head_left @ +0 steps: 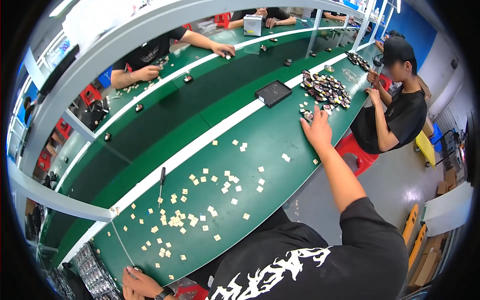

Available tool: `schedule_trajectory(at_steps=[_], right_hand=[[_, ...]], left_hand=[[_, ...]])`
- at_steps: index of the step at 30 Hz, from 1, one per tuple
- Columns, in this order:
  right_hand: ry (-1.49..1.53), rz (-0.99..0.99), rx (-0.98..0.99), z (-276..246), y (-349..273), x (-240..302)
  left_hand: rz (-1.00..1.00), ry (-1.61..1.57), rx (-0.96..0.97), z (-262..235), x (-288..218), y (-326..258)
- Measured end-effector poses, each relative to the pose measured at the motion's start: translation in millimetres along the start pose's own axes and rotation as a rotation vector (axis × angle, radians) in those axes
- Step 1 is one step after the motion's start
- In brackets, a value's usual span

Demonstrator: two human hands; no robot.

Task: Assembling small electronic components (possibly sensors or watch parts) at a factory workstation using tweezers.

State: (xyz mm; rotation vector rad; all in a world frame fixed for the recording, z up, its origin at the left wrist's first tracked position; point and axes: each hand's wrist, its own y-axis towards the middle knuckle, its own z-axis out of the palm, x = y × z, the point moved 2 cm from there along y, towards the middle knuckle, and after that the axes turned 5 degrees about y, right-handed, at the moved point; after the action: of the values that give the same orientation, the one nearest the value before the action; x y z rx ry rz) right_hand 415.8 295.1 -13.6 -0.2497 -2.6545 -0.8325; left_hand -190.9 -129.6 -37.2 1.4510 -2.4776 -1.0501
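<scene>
Progress looks early: our right hand [316, 131], fingers spread, reaches the pile of small dark parts [326, 90]; our left hand [140, 282] rests curled at the table edge; tan squares [190, 215] lie scattered, unsorted.

Wearer's in a black short-sleeved tee, jagged white graphic print across the front (can't make out the design). Right forearm bare from the sleeve down to the right hand [316, 131]. No gloves, rings or watch visible on it.
</scene>
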Motion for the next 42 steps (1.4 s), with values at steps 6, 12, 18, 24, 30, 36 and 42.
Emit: schedule_trajectory(at_steps=[6,12,18,24,30,36,42], right_hand=[[0.033,0.044,0.069,25.0,29.7,-14.9],[0.237,0.001,0.019,21.2,15.7,-7.3],[0.709,-0.048,0.077,-19.4,-56.2,44.9],[1.096,-0.199,0.622,-97.3,-178.8,177.3],[1.152,-0.262,0.954,-91.7,-210.4,203.7],[1.158,-0.362,0.880,-72.0,-195.4,175.2],[1.328,-0.133,0.894,-64.1,-209.4,189.7]], left_hand=[[0.084,-0.117,-0.116,-38.9,-31.8,-3.1],[0.260,-0.007,-0.346,-72.4,-59.0,-7.8],[0.350,-0.745,0.385,-90.5,-154.2,-40.9],[-0.264,-1.927,1.773,-81.0,-250.2,-104.7],[-0.554,-1.735,1.754,-50.0,-264.7,-106.1],[-0.185,-1.430,1.334,-53.0,-266.5,-98.6],[0.079,-1.219,1.304,-45.8,-269.3,-89.6]])
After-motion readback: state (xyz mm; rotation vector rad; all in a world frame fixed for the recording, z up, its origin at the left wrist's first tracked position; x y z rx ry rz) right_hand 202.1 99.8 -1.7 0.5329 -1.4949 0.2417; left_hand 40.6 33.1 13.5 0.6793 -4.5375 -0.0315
